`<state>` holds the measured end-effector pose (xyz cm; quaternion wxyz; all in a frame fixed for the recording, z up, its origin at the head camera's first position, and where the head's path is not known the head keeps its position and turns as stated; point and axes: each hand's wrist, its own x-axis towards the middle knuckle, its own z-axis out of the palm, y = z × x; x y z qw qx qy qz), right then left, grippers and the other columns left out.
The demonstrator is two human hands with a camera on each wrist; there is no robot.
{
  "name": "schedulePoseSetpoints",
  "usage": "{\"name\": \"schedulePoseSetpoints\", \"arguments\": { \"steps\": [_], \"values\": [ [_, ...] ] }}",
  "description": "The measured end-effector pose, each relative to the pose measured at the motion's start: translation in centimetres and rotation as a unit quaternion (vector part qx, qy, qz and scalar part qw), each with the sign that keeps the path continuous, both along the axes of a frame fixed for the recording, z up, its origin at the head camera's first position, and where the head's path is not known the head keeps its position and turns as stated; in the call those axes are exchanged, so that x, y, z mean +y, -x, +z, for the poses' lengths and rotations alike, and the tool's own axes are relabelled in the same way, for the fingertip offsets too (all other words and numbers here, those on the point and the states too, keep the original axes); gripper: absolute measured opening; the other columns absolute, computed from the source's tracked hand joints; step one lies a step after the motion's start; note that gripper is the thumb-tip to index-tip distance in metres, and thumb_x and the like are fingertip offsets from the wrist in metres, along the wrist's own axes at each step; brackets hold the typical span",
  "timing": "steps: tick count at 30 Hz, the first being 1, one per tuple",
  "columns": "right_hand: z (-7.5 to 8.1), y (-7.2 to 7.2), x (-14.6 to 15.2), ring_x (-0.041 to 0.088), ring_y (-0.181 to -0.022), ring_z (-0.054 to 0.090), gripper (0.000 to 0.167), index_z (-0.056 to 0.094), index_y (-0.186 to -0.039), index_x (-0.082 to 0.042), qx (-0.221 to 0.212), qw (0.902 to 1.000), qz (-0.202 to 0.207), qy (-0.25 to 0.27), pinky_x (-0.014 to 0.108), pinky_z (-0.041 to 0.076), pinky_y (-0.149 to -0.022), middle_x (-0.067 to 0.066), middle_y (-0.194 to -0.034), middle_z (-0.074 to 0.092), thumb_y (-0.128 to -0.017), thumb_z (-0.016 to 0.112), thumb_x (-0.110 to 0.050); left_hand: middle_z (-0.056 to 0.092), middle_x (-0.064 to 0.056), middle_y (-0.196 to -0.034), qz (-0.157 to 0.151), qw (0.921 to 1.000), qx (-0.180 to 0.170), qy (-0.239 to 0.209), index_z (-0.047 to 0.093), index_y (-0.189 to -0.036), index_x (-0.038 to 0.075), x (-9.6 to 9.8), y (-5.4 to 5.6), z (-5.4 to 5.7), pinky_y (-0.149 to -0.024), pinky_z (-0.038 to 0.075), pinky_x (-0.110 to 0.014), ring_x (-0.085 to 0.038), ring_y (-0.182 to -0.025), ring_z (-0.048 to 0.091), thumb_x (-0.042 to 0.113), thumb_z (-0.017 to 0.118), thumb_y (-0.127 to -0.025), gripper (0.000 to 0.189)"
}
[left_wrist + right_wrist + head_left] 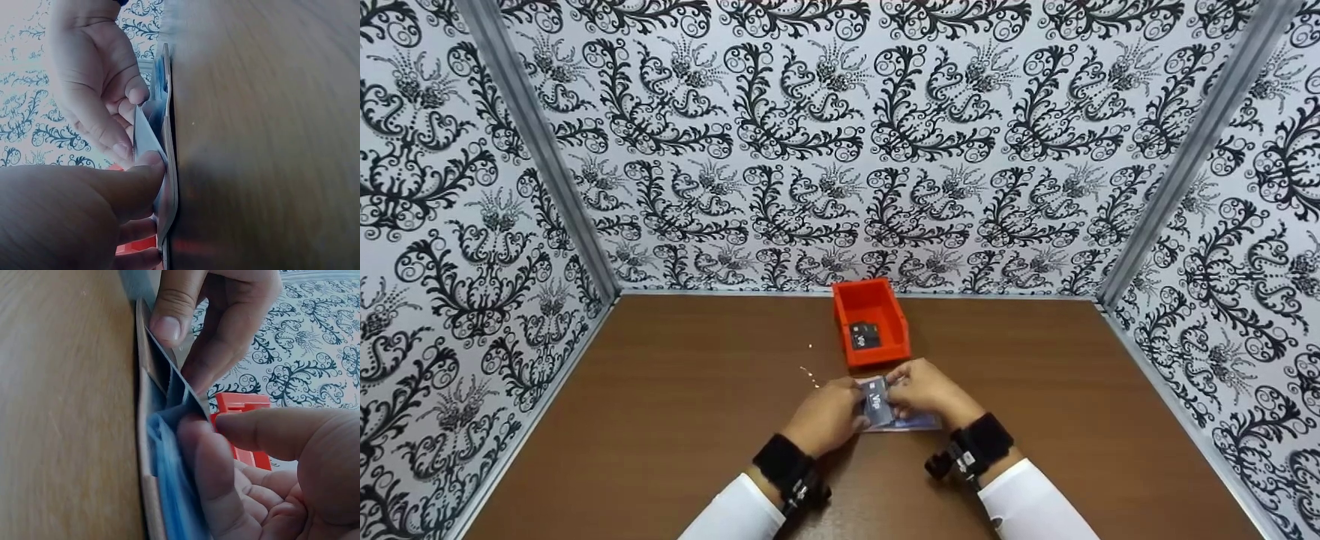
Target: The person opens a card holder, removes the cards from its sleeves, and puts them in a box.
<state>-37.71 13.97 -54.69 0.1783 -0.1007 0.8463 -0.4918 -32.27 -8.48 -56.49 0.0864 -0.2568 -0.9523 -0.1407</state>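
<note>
A grey card marked "Vip" [877, 401] is held between both hands, tilted up over an opened thin wallet [915, 425] lying on the table. My left hand [826, 416] pinches the card's left side, its thumb [147, 169] on the edge. From the other side my right hand [924, 390] grips the card between thumb and fingers. In the right wrist view, bluish clear plastic sleeves [174, 478] stand up inside the wallet [147, 405], close to the right fingers. Whether the card's lower edge sits in a pocket I cannot tell.
Just beyond the hands stands a red bin [896, 352] with another dark "Vip" card [865, 336] in it. Small pale specks [808, 371] mark the brown table [697, 375] left of the bin. Patterned walls enclose the table at the back and sides.
</note>
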Motion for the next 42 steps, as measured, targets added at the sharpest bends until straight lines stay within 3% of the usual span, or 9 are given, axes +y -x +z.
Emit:
{"name": "schedulePoseSetpoints", "arguments": {
  "steps": [7,17,22,28,34,42],
  "values": [
    [0.2,0.2,0.3,0.011,-0.060,0.068,0.047,0.069,-0.135,0.009,-0.015,0.9996,0.014,0.019,0.023,0.060,-0.058,0.012,-0.086,0.079,-0.090,0.080,0.002,0.077,-0.004,-0.114,0.007,1.0000,-0.001,-0.005,0.084,-0.111,0.013,0.0,-0.1,0.1,-0.091,0.065,-0.043,-0.026,-0.103,0.077,0.030,0.092,-0.094,0.025],
    [0.5,0.2,0.2,0.014,-0.060,0.065,0.040,0.062,-0.122,0.005,-0.018,0.9993,-0.014,0.030,0.023,0.058,-0.055,0.007,-0.089,0.065,-0.083,0.071,0.005,0.074,-0.003,-0.110,0.008,1.0000,0.002,-0.001,0.085,-0.099,0.015,0.0,-0.2,0.1,-0.089,0.064,-0.042,-0.023,-0.100,0.074,0.031,0.092,-0.093,0.019],
    [0.4,0.1,-0.1,0.016,-0.064,0.065,0.044,0.067,-0.127,0.007,-0.013,0.9996,-0.011,0.023,0.024,0.059,-0.055,0.010,-0.094,0.071,-0.083,0.072,0.002,0.074,-0.003,-0.110,-0.002,1.0000,0.002,-0.005,0.088,-0.105,0.018,0.0,-0.1,0.0,-0.088,0.063,-0.040,-0.022,-0.099,0.072,0.030,0.091,-0.095,0.016],
    [0.0,0.2,-0.3,0.013,-0.059,0.065,0.047,0.074,-0.129,0.006,0.009,0.9998,0.015,0.005,0.023,0.058,-0.054,0.009,-0.089,0.073,-0.083,0.076,0.000,0.074,-0.003,-0.112,0.000,1.0000,-0.001,0.000,0.089,-0.109,0.019,0.0,-0.1,0.0,-0.088,0.063,-0.040,-0.022,-0.099,0.072,0.033,0.089,-0.097,0.018],
    [0.2,0.1,-0.2,0.013,-0.057,0.065,0.047,0.075,-0.129,0.004,0.022,0.9995,0.020,-0.012,0.025,0.058,-0.054,0.011,-0.094,0.077,-0.083,0.078,-0.001,0.074,-0.003,-0.111,0.000,1.0000,-0.003,-0.003,0.089,-0.108,0.019,0.0,-0.2,0.0,-0.088,0.063,-0.040,-0.021,-0.099,0.072,0.032,0.089,-0.097,0.017],
    [1.8,0.1,0.9,0.011,-0.055,0.064,0.060,0.069,-0.141,0.011,0.050,0.9981,0.008,-0.035,0.025,0.057,-0.054,0.005,-0.077,0.075,-0.082,0.079,0.000,0.074,-0.004,-0.107,-0.024,0.9991,0.034,0.003,0.086,-0.097,0.018,0.0,-0.3,0.2,-0.085,0.063,-0.040,-0.025,-0.097,0.073,0.028,0.091,-0.094,0.012]
  ]
}}
